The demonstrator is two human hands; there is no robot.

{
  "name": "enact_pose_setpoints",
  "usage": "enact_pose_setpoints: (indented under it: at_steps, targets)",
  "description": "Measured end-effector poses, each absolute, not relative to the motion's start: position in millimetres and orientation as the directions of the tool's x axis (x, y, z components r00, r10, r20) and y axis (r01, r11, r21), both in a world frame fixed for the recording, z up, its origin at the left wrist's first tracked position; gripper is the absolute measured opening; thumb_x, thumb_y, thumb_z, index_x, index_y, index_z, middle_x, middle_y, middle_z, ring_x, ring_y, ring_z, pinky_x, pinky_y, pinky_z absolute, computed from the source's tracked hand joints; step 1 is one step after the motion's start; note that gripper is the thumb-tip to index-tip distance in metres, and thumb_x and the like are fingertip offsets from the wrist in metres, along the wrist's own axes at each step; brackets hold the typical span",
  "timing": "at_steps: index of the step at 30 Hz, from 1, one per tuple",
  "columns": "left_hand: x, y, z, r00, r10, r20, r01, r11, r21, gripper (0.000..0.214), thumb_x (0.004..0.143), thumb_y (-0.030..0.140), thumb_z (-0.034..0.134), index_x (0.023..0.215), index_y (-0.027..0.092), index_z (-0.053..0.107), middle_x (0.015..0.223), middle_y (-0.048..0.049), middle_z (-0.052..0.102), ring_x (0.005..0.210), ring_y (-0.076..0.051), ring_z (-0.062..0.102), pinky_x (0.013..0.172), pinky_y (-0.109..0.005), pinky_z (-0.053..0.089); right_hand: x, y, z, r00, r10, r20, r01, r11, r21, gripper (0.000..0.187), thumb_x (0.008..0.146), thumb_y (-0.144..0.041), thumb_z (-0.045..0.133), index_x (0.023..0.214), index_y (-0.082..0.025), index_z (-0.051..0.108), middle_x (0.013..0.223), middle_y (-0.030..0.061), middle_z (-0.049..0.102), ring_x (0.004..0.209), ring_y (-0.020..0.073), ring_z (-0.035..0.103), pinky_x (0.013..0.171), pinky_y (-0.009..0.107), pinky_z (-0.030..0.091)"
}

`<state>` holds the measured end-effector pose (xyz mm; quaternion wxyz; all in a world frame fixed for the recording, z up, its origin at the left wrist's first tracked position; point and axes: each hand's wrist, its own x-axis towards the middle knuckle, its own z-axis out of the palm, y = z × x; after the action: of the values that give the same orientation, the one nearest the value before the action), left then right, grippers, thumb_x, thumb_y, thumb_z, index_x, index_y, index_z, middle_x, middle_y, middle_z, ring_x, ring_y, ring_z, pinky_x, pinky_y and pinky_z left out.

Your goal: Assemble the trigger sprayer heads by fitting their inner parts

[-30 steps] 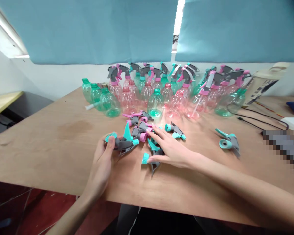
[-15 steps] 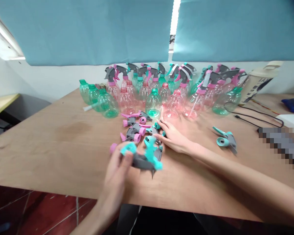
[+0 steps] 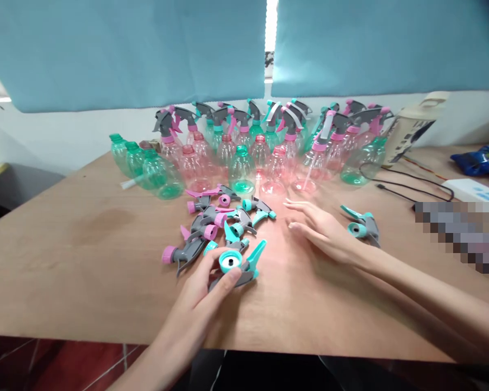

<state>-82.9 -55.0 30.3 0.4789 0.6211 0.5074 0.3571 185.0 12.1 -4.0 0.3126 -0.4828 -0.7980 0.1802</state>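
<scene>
My left hand (image 3: 206,290) is closed around a grey and turquoise trigger spray head (image 3: 250,267), its round collar facing up. It is at the near end of a pile of loose spray heads, some with pink collars (image 3: 206,231) and some with turquoise ones (image 3: 244,222). To the right of the pile, my right hand (image 3: 320,228) is open and holds nothing, its fingers stretched toward the heads without touching them. A lone turquoise spray head (image 3: 364,228) lies on the table just beyond my right wrist.
Behind the pile stand several clear green bottles (image 3: 242,171) and pink bottles (image 3: 190,168), many at the back fitted with spray heads. A cream container (image 3: 415,127), a black cable (image 3: 415,187) and a white box (image 3: 476,195) are at the right of the wooden table (image 3: 85,271).
My right hand has drawn back to the right, off the turquoise spray heads. The spray head in my left hand has turned collar up and sits lower. The view has shifted right.
</scene>
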Motion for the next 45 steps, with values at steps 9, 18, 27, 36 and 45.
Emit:
enact_pose_setpoints:
  at_steps: [9, 18, 27, 36, 45]
  targets:
    - [-12, -16, 21, 0.406, 0.888, 0.216, 0.346, -0.368, 0.863, 0.02, 0.079, 0.025, 0.069, 0.097, 0.023, 0.062, 0.102, -0.0011, 0.065, 0.096, -0.021, 0.058, 0.087, -0.033, 0.041, 195, 4, -2, -0.096, 0.859, 0.502, 0.57, 0.461, -0.68, 0.02, 0.088, -0.037, 0.056, 0.091, -0.019, 0.062, 0.09, 0.0043, 0.069, 0.084, 0.0193, 0.065, 0.076, 0.034, 0.051]
    - [-4, 0, -5, 0.431, 0.835, 0.342, 0.458, -0.529, 0.714, 0.02, 0.082, 0.025, 0.066, 0.1, 0.022, 0.059, 0.093, -0.0026, 0.061, 0.09, -0.02, 0.052, 0.081, -0.034, 0.04, 187, -22, -11, -0.22, 0.712, 0.666, 0.535, 0.659, -0.528, 0.006, 0.086, -0.018, 0.055, 0.092, -0.02, 0.055, 0.065, -0.0024, 0.058, 0.053, 0.0099, 0.054, 0.051, 0.023, 0.044]
    - [-1, 0, -6, 0.413, 0.882, 0.227, 0.452, -0.415, 0.79, 0.019, 0.079, 0.019, 0.067, 0.096, 0.022, 0.057, 0.087, 0.0002, 0.055, 0.073, -0.014, 0.051, 0.063, -0.025, 0.04, 177, -35, -14, -0.3, 0.8, 0.52, 0.679, 0.562, -0.473, 0.033, 0.089, -0.037, 0.057, 0.113, -0.015, 0.058, 0.058, -0.0035, 0.058, 0.045, 0.0095, 0.05, 0.049, 0.022, 0.04]
    - [1, 2, -5, 0.411, 0.886, 0.215, 0.435, -0.398, 0.808, 0.018, 0.078, 0.02, 0.069, 0.093, 0.021, 0.059, 0.077, 0.0019, 0.052, 0.065, -0.012, 0.048, 0.059, -0.025, 0.039, 170, -45, -22, -0.25, 0.85, 0.464, 0.704, 0.488, -0.515, 0.042, 0.09, -0.038, 0.054, 0.122, -0.012, 0.053, 0.051, -0.0053, 0.055, 0.04, 0.0104, 0.048, 0.047, 0.024, 0.038]
    - [-2, 2, -4, 0.441, 0.887, 0.139, 0.398, -0.332, 0.855, 0.023, 0.076, 0.014, 0.069, 0.094, 0.022, 0.059, 0.075, 0.004, 0.05, 0.063, -0.011, 0.047, 0.058, -0.023, 0.038, 175, -36, -23, -0.355, 0.89, 0.287, 0.44, 0.43, -0.788, 0.04, 0.086, -0.028, 0.06, 0.121, -0.019, 0.043, 0.05, -0.0126, 0.038, 0.039, 0.0074, 0.039, 0.042, 0.019, 0.031]
